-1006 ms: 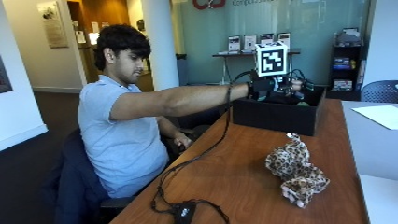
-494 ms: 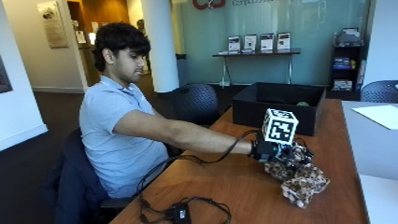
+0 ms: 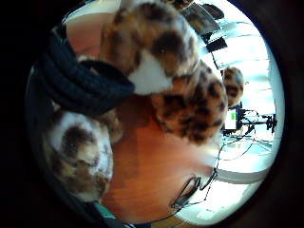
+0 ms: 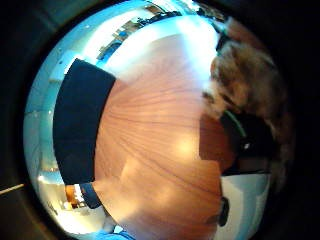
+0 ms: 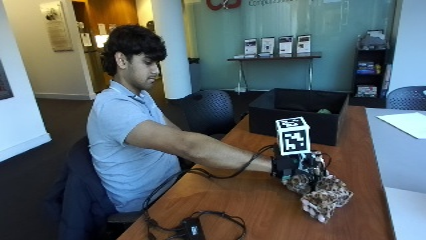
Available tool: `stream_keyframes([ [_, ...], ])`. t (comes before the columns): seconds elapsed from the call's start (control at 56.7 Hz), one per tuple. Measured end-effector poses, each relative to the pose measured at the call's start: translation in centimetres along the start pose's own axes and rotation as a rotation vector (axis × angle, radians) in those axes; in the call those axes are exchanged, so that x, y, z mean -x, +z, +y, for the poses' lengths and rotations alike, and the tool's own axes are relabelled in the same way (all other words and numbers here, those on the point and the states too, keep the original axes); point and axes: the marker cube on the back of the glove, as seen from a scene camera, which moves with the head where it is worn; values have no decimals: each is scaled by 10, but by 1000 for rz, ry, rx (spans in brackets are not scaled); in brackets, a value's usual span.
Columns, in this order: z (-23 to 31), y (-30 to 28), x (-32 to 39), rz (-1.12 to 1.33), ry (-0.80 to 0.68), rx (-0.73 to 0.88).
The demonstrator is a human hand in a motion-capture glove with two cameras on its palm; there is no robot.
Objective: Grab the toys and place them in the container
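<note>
A leopard-print plush toy (image 5: 325, 197) lies on the wooden table (image 5: 246, 200), near its right edge. My gloved right hand (image 5: 296, 171) sits on the toy's far end, arm stretched out from the seated person. In the little finger side palm view a black gloved finger (image 3: 80, 85) curls across the spotted plush toy (image 3: 185, 95), which fills most of that view. The black container (image 5: 299, 116) stands open at the table's far end, well beyond the hand; the thumb side palm view shows the container (image 4: 80, 125) across bare wood, with the toy (image 4: 245, 85) close by.
Something small and green (image 5: 324, 111) shows inside the container. A black cable and a small black box (image 5: 193, 230) lie on the table's near end. A sheet of paper (image 5: 406, 122) rests on the grey table to the right. An office chair (image 5: 210, 111) stands behind the table.
A second ago my hand was up at the container. It has since come back down the table and settled on the leopard toy.
</note>
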Motion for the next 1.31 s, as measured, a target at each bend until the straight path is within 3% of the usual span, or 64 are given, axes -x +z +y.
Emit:
stream_keyframes([
  [0.229,-5,-35,16,-79,-19,-26],
  [0.406,-17,-111,59,-204,-44,-113],
  [0.618,-29,-210,161,-295,-179,-206],
  [0.777,-31,-250,258,-296,-338,-232],
  [1.112,-22,-246,466,-290,-571,-146],
  [1.306,-12,-223,510,-271,-594,-6],
])
